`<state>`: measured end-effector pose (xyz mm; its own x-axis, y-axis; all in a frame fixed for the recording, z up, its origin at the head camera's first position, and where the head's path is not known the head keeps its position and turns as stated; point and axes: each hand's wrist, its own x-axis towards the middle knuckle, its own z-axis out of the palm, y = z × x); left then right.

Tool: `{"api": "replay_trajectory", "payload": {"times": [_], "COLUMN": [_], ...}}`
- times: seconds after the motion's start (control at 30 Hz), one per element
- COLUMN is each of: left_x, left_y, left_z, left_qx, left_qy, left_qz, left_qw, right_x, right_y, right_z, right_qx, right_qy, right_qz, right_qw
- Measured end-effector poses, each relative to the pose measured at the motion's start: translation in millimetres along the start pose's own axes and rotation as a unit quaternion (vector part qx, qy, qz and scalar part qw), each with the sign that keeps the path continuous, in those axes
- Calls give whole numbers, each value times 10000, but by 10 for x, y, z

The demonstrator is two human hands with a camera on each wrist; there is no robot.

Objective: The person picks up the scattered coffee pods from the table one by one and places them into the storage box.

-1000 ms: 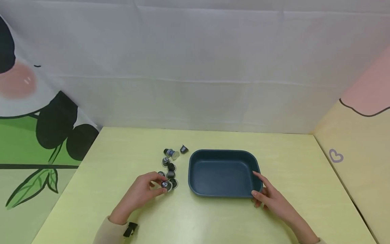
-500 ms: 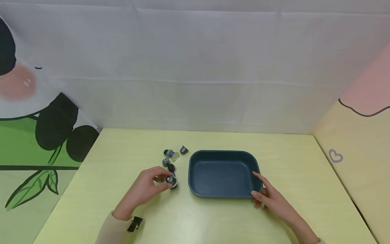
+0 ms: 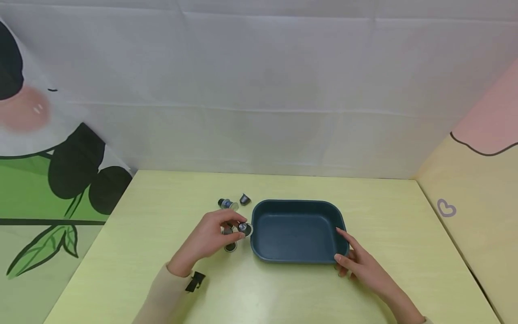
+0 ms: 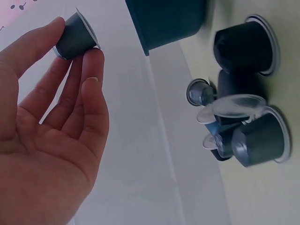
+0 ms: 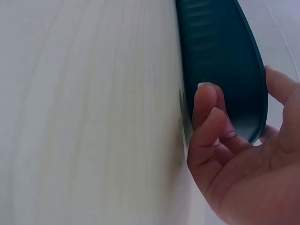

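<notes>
Between thumb and fingertips, my left hand (image 3: 208, 237) pinches a dark coffee capsule (image 3: 245, 229) just off the left rim of a blue rectangular tray (image 3: 297, 238). The left wrist view shows that capsule (image 4: 76, 36) raised above the table, its foil rim facing away from the palm. My right hand (image 3: 362, 265) holds the tray's near right corner. In the right wrist view, curled fingers (image 5: 208, 110) lie against the tray's outer wall (image 5: 222, 51), with another fingertip at the rim. Inside the tray only its bare bottom shows.
Beneath and behind the left hand lie several more capsules, among them a dark one (image 3: 230, 247), a bluish one (image 3: 227, 204) and a grey one (image 3: 244, 199). A white cloth wall (image 3: 275, 139) closes off the back of the yellow table (image 3: 283, 292).
My left hand has lifted the pinched capsule from the pile and carried it right and away from me, up to the tray's left rim. The right hand and tray have stayed put.
</notes>
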<state>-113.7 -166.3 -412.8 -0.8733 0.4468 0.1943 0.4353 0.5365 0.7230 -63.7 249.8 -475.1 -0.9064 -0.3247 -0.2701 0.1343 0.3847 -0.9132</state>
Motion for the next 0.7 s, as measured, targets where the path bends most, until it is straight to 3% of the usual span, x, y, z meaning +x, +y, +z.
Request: {"api": "replay_trajectory", "payload": {"times": [0.7], "left_x": [640], "left_y": [225], "left_z": [215], "left_qx": [-232], "left_qy": [-173], "left_qz": [342], "left_qw": [9990], "right_x": [190], "right_y": [87], "right_z": [-134], "right_qx": [150], "right_qy": [-230], "right_qz": [-184], "right_qw": [9995]}}
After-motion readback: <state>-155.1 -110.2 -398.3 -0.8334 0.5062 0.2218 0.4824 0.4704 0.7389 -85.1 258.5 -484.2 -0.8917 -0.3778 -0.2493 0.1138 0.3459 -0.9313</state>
